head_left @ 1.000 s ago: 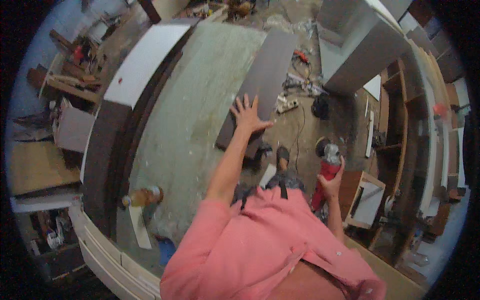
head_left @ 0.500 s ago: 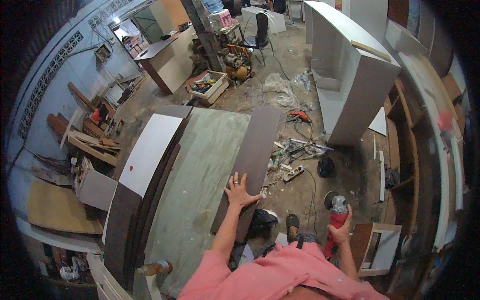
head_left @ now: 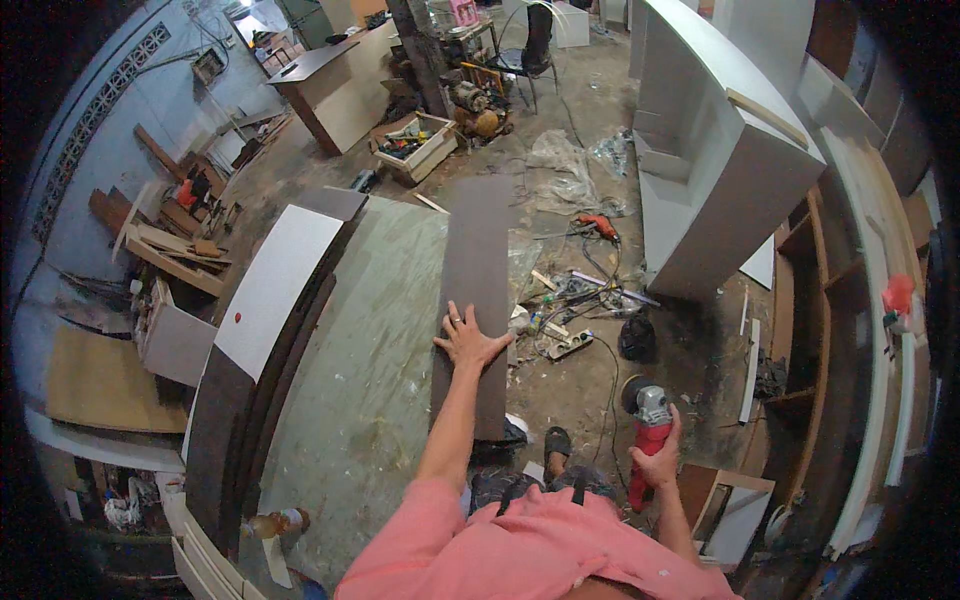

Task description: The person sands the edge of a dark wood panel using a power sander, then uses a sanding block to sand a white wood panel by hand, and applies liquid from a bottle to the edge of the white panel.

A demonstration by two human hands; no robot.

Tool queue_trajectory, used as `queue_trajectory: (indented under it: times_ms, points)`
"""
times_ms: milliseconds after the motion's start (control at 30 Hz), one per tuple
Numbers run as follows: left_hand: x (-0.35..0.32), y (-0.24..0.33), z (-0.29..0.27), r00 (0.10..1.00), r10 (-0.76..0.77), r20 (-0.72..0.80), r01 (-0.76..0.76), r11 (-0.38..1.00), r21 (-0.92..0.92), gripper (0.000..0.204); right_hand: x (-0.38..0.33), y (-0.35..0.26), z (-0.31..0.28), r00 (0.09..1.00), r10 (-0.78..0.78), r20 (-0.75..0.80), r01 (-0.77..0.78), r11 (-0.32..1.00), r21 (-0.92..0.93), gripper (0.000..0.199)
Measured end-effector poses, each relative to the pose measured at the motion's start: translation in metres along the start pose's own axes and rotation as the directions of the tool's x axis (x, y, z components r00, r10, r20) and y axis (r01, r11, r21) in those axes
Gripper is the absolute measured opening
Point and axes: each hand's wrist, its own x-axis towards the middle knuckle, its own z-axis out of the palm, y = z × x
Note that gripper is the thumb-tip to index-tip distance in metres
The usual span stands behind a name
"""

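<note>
My left hand (head_left: 472, 340) lies with spread fingers on a long dark brown board (head_left: 478, 240), its thumb at the board's right edge. The board rests along the right side of a pale green worktable (head_left: 370, 350). Off to the right, my right hand (head_left: 657, 462) is wrapped round the red body of an angle grinder (head_left: 652, 432). The grinder's grey head and round disc point away from me, above the floor and apart from the board. Whether the disc is turning I cannot tell.
White and dark panels (head_left: 275, 290) are stacked on the table's left side, near a bottle (head_left: 277, 524). An orange drill (head_left: 598, 226), cables and a power strip (head_left: 570, 345) litter the floor. A large white cabinet (head_left: 735, 170) stands at the right, a tool-filled crate (head_left: 416, 150) farther back.
The brown board has turned, so it lies straighter ahead of me, with my left hand still on it. My right hand and the grinder sit slightly farther left in view.
</note>
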Motion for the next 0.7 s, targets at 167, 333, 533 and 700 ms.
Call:
queue_trajectory:
  times_ms: [167,333,533,700]
  points:
    - [0.039,0.008,-0.003,0.993,-0.099,0.059,0.102,0.994,-0.04,0.122,-0.03,-0.021,0.014,0.994,0.089,0.059,-0.09,0.996,0.015,0.109]
    - [0.072,-0.03,-0.019,0.943,0.313,0.118,-0.311,0.95,-0.03,0.112,-0.062,-0.02,0.037,0.998,-0.04,0.052,0.037,0.997,0.067,0.105]
    - [0.034,-0.13,0.009,0.815,0.574,0.077,-0.569,0.818,-0.084,0.079,-0.115,-0.026,0.079,0.974,0.02,0.227,0.0,0.996,-0.091,0.102]
    - [0.03,-0.147,-0.002,0.743,0.651,0.155,-0.63,0.759,-0.164,0.065,-0.14,-0.073,0.115,0.933,-0.025,0.358,0.07,0.991,-0.114,0.089]
